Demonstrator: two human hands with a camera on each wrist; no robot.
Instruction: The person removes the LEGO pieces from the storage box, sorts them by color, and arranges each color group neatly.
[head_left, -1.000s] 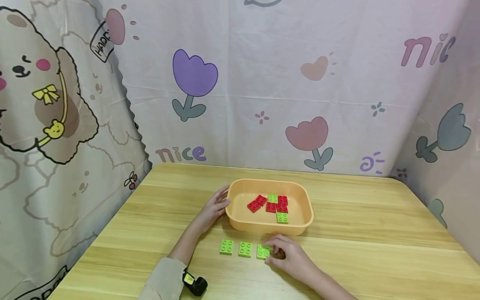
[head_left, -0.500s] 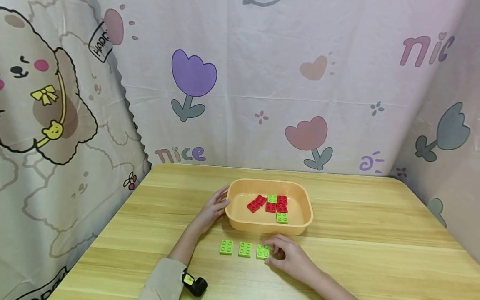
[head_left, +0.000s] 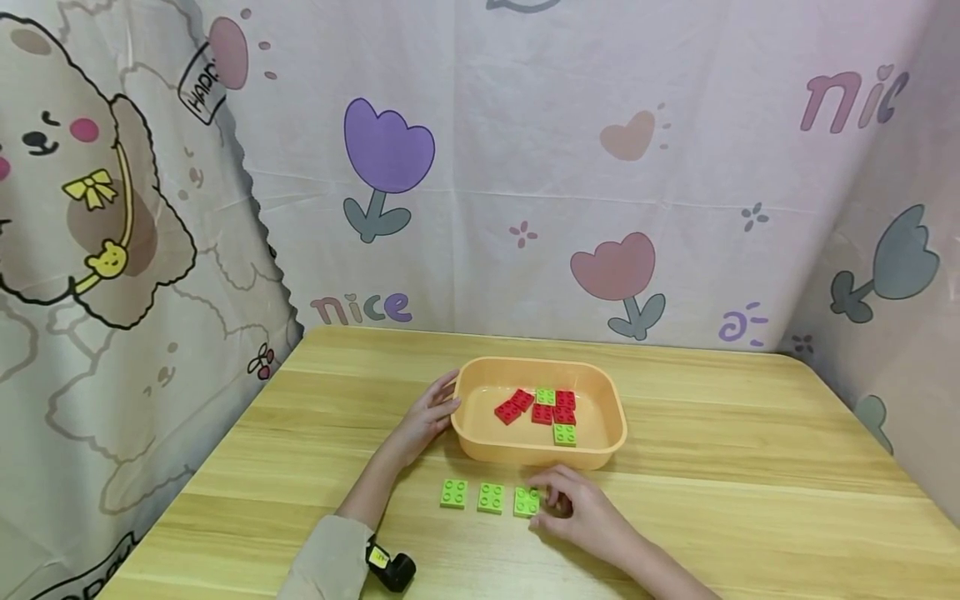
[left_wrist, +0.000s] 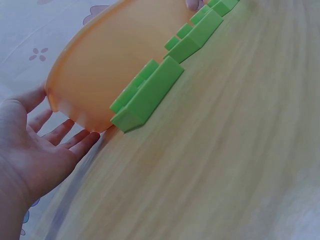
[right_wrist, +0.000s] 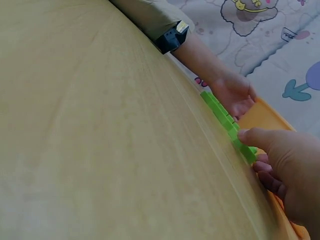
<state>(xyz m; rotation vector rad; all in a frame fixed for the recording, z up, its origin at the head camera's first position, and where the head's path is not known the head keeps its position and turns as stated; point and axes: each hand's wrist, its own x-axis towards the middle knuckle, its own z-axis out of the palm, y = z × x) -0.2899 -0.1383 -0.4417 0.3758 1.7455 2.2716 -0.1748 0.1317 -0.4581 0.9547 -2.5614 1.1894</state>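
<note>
Tabletop (head_left: 750, 450) of pale woodgrain under orange tray (head_left: 525, 454); flower-print cloth (head_left: 487, 275) behind.

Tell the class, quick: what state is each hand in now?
Left hand: open, fingers against the orange tray.
Right hand: closed, pinching the nearest green block.

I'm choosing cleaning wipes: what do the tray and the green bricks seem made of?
Orange tray: probably moulded plastic, smooth and faintly glossy, judging by its rounded, seamless wall. Green bricks: likely hard plastic, smooth, with moulded studs and crisp edges.
</note>
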